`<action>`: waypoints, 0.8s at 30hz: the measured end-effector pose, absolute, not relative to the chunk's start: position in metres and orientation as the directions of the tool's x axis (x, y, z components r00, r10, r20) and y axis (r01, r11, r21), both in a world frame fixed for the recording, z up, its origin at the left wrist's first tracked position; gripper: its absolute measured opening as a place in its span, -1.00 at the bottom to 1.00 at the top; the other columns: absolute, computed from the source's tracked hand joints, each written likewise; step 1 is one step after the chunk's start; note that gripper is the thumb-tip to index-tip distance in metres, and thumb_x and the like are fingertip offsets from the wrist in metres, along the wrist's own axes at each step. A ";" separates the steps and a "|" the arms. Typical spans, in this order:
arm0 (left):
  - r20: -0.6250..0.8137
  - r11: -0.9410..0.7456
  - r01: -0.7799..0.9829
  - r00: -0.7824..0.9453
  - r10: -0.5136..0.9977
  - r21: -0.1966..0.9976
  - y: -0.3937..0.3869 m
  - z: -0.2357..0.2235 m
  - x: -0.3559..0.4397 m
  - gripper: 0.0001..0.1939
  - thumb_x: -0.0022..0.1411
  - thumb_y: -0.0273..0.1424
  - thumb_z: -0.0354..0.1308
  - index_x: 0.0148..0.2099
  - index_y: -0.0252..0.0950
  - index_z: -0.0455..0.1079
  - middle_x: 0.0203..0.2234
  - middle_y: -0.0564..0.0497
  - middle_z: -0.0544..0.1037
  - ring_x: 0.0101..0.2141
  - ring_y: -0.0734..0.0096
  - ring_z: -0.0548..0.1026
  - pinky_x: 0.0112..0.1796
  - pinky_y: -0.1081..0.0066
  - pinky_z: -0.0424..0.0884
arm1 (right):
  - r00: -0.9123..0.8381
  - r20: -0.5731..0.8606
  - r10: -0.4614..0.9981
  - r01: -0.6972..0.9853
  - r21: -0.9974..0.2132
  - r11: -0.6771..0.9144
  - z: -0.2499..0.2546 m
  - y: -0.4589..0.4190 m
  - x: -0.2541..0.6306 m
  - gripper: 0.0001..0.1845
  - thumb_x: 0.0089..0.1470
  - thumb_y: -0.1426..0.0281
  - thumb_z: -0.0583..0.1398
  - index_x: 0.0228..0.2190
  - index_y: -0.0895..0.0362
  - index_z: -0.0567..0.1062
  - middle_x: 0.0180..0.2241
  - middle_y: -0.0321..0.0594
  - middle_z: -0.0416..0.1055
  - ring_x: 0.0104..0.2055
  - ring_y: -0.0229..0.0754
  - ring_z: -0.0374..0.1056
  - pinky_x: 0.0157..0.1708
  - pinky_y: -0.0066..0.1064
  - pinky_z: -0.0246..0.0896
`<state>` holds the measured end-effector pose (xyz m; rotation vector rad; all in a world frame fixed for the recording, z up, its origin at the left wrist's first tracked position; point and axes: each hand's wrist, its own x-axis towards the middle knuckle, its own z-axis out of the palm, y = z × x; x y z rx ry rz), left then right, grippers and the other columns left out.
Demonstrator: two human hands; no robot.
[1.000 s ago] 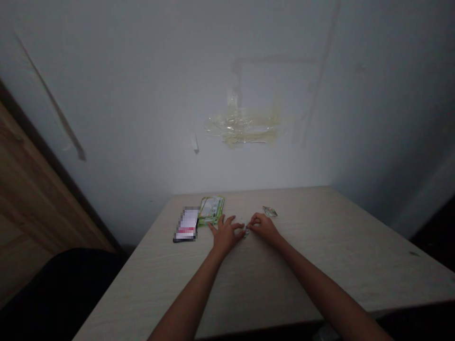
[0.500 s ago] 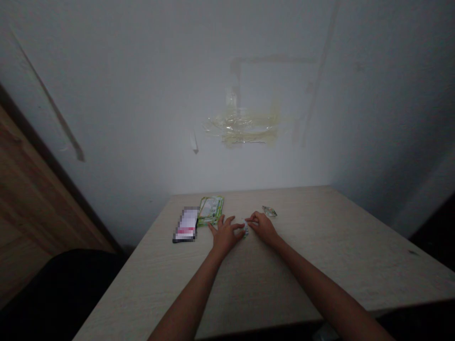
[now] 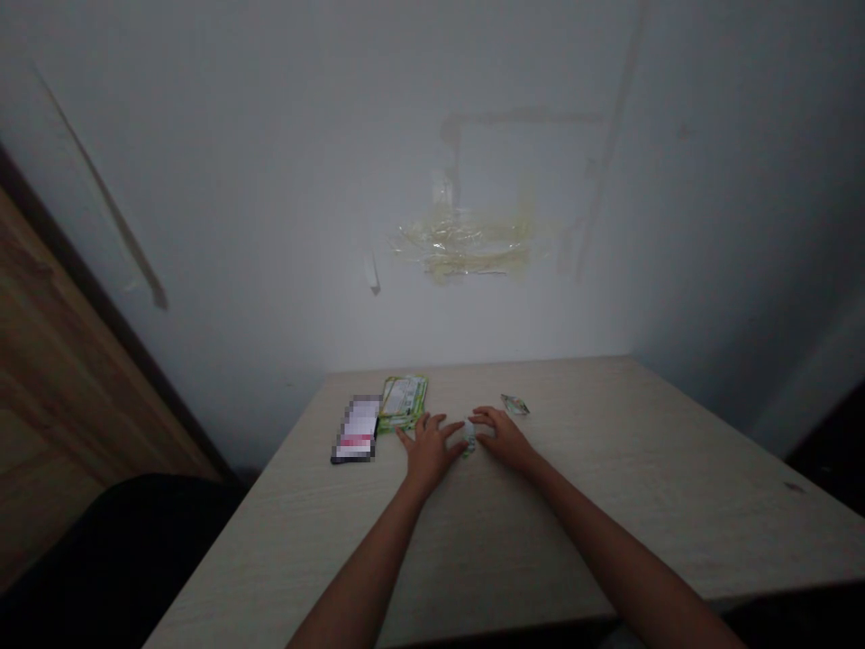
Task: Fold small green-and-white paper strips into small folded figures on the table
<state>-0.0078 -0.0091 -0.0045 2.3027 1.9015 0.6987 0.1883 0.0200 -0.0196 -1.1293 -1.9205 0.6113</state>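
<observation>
A small folded piece of green-and-white printed wrapper or paper lies on the table between my hands. My left hand rests at its left edge, fingers spread, with thumb and index fingertip touching or very near it. On the other side is my right hand, its thumb and index finger apart around the right edge; whether they touch it I cannot tell. Just beyond the right hand lies another small folded green-and-white piece. A stack of flat green-and-white packets sits behind the left hand's fingers.
A phone with a blurred-out screen lies left of the stack. The light wooden table meets a grey wall with tape remnants. A black chair-like shape stands at the left.
My right thumb and index finger have parted from a pinch at the small folded piece, which now shows more. The left hand keeps nearly the same place. The view has shifted slightly.
</observation>
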 end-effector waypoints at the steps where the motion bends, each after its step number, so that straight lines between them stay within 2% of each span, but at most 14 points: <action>1: 0.297 -0.223 0.912 0.120 0.947 0.344 -0.010 -0.004 -0.008 -0.60 0.14 -0.03 0.17 0.06 0.24 0.37 0.16 0.07 0.35 0.23 -0.04 0.10 0.08 -0.49 -0.36 | -0.273 0.392 0.879 0.453 -0.753 0.477 -0.019 0.020 0.190 -0.51 -0.05 0.47 0.21 -0.02 0.10 0.38 -0.01 -0.11 0.47 0.12 -0.06 0.28 0.16 -0.11 0.07; 6: 0.299 -0.236 0.896 0.124 0.946 0.376 -0.014 0.003 -0.006 -0.70 0.14 -0.12 0.21 -0.04 0.13 0.46 0.14 0.07 0.38 0.22 0.02 0.11 0.12 -0.42 -0.36 | -0.287 0.384 0.878 0.292 -0.838 0.462 -0.020 0.023 0.194 -0.52 -0.06 0.43 0.23 -0.04 0.10 0.37 -0.02 -0.10 0.48 0.11 -0.08 0.33 0.17 -0.12 0.09; 11: 0.318 -0.252 0.870 0.118 0.941 0.423 -0.018 0.008 -0.002 -0.70 0.13 -0.21 0.25 -0.05 0.09 0.47 0.10 0.06 0.41 0.18 0.07 0.19 0.16 -0.36 -0.32 | -0.270 0.389 0.881 0.168 -0.882 0.441 -0.018 0.022 0.193 -0.55 -0.09 0.42 0.23 -0.09 0.10 0.37 -0.04 -0.07 0.49 0.06 -0.09 0.38 0.11 -0.15 0.18; 16: 0.309 -0.256 0.862 0.124 0.943 0.437 -0.019 0.010 0.001 -0.66 0.11 -0.20 0.26 -0.03 0.10 0.46 0.09 0.06 0.41 0.18 0.10 0.20 0.20 -0.26 -0.23 | -0.170 0.400 0.900 0.125 -0.898 0.423 -0.019 0.024 0.191 -0.51 -0.14 0.39 0.27 -0.10 0.10 0.36 -0.10 -0.08 0.51 -0.01 -0.07 0.42 0.05 -0.15 0.23; 24: 0.312 -0.280 0.818 0.131 0.941 0.502 -0.020 0.010 0.003 -0.73 0.15 -0.22 0.23 -0.07 0.12 0.49 0.07 0.05 0.42 0.15 0.08 0.23 0.16 -0.37 -0.33 | -0.116 0.399 0.909 0.150 -0.898 0.414 -0.025 0.028 0.195 -0.44 -0.16 0.37 0.30 -0.06 0.10 0.35 -0.15 -0.12 0.52 -0.02 -0.02 0.41 0.09 -0.05 0.14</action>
